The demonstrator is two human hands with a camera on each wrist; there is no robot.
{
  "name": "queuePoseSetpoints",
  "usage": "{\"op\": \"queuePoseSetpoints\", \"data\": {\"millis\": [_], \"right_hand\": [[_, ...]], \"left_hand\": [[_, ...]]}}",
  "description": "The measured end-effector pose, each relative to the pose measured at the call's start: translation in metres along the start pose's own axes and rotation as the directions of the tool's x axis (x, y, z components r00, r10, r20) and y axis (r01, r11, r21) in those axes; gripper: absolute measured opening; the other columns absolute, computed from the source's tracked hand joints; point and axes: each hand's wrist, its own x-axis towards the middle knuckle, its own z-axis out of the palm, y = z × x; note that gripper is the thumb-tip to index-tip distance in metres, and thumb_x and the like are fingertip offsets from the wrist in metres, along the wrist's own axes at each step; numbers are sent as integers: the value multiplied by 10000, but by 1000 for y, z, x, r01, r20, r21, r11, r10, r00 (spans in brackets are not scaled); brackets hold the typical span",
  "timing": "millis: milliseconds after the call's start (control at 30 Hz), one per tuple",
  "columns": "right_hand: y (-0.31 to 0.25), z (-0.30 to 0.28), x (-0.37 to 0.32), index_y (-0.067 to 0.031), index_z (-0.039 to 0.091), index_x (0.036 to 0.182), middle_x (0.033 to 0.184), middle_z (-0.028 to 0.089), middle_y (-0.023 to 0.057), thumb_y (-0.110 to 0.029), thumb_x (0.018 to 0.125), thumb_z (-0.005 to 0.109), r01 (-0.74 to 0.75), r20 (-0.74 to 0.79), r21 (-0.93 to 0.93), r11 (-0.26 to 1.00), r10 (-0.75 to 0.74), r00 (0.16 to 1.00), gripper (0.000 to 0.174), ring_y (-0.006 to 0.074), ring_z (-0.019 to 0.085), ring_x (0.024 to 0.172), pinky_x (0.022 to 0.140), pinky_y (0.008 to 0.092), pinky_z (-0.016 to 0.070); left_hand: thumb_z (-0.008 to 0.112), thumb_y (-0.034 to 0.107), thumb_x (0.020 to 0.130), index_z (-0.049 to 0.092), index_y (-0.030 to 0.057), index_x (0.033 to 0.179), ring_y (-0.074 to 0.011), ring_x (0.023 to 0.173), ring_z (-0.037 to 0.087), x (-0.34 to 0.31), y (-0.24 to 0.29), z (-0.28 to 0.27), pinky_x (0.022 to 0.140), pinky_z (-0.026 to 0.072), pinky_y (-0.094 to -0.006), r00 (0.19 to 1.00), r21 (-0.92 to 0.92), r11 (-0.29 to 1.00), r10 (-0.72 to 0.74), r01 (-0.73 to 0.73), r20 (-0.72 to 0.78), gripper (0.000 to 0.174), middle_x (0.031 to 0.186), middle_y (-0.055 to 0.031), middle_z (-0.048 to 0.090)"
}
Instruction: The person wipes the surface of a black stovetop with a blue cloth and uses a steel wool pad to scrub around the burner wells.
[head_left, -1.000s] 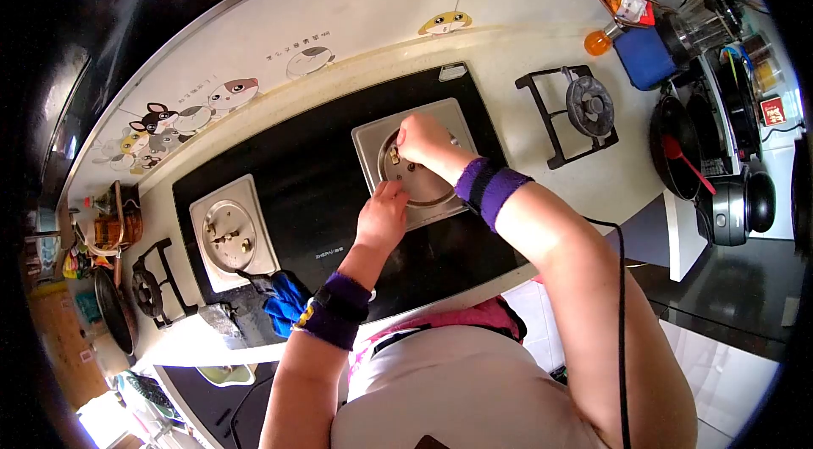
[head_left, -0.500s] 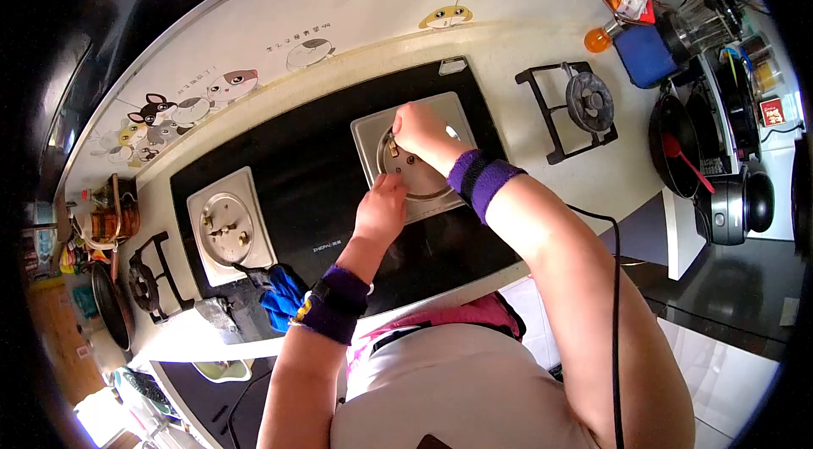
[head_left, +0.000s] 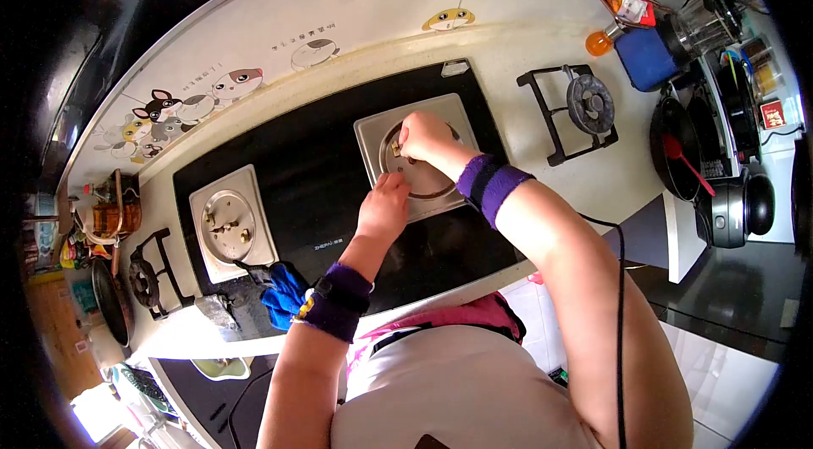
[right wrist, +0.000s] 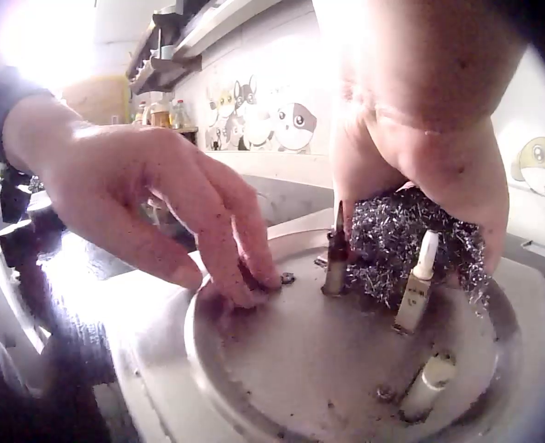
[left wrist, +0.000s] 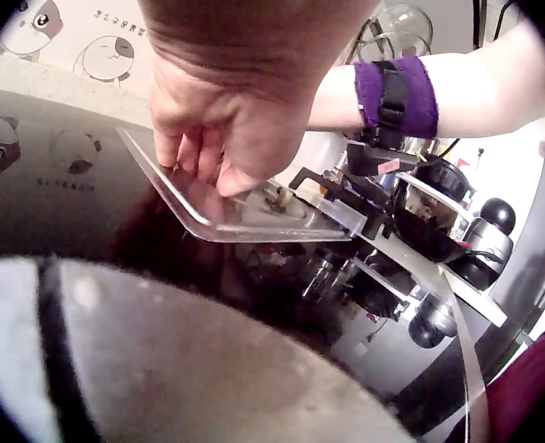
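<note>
In the right wrist view, my right hand [right wrist: 420,120] grips a tangled steel wool scrubber [right wrist: 392,245] against the far side of the round recess in a metal burner plate [right wrist: 281,388]. The wool lies right beside the upright metal pins [right wrist: 414,300] with white tips. In the head view the right hand [head_left: 428,137] covers the wool. My left hand [head_left: 384,207] rests its fingertips on the near left rim of the same plate, its fingers loosely bent with nothing held. Dark specks are scattered over the metal.
A second burner plate [head_left: 262,233] sits at the left of the black glass hob [head_left: 309,169]. Black pan supports stand on the counter at the right [head_left: 555,123] and left. A blue cloth [head_left: 284,296] lies at the hob's front corner. A black pan [head_left: 669,165] stands far right.
The right hand has shifted a short way up and back down over the burner plate, still with the scrubber. My left hand keeps nearly the same place on the rim.
</note>
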Motion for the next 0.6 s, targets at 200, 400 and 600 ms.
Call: {"op": "queuePoseSetpoints", "data": {"millis": [200,400,600], "right_hand": [[0,0,2,-132,733,760,812,732,116,-55,684,753,13,25,-37,999,-12,1000,109,303,715,822,723,409,558],[-7,-3,8,-126,738,770,806,729,117,-57,669,758,14,-105,112,994,-2,994,124,303,711,814,721,416,553],[-2,-4,-1,-128,736,751,798,728,107,-56,700,731,60,-29,17,998,-59,998,88,308,710,803,698,410,546]], "left_hand": [[662,30,774,671,51,973,-287,1112,579,-3,0,2,871,556,-394,1000,5,1000,-1,1,1,200,1126,-84,597],[659,30,774,669,50,976,-288,1108,584,0,-3,3,862,558,-394,1000,20,1000,13,-13,13,204,1137,-84,604],[628,21,815,698,59,1039,-316,1120,599,2,1,-2,948,530,-406,999,-20,999,-37,37,35,237,1171,-118,620]]}}
